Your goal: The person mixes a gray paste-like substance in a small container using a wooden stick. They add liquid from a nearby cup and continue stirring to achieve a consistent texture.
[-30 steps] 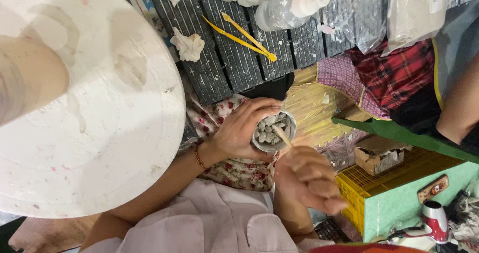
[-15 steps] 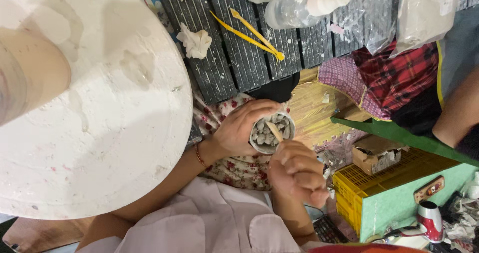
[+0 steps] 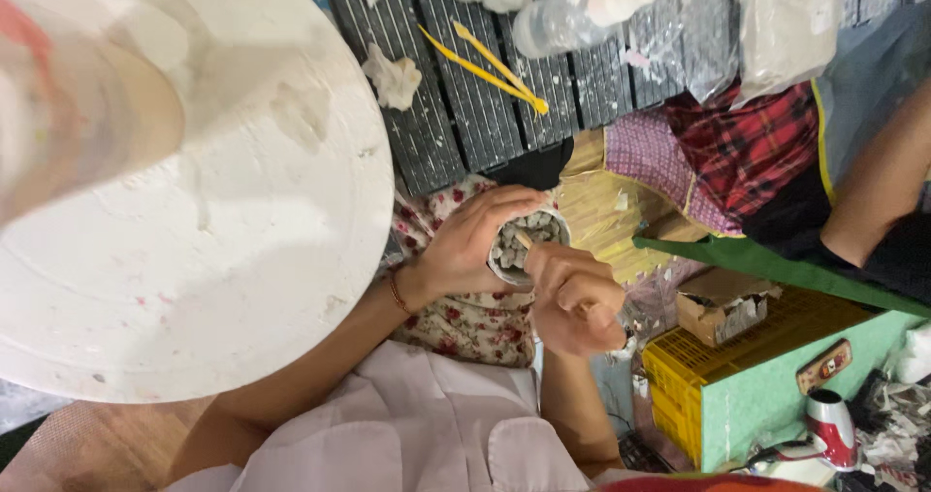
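Left hand (image 3: 465, 245) grips a small clay cup (image 3: 524, 250); right hand (image 3: 577, 298) pinches a wooden stick (image 3: 524, 239) inside, apparently mid-shaping, its surface unfinished.

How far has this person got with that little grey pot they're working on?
Done so far: the small grey pot already has its round wall, and lumpy grey clay shows inside. In hand: the left hand cups it while the right hand works a thin wooden stick into the opening. Left: the inside looks rough, and the yellow modelling tools lie unused on the dark slats.
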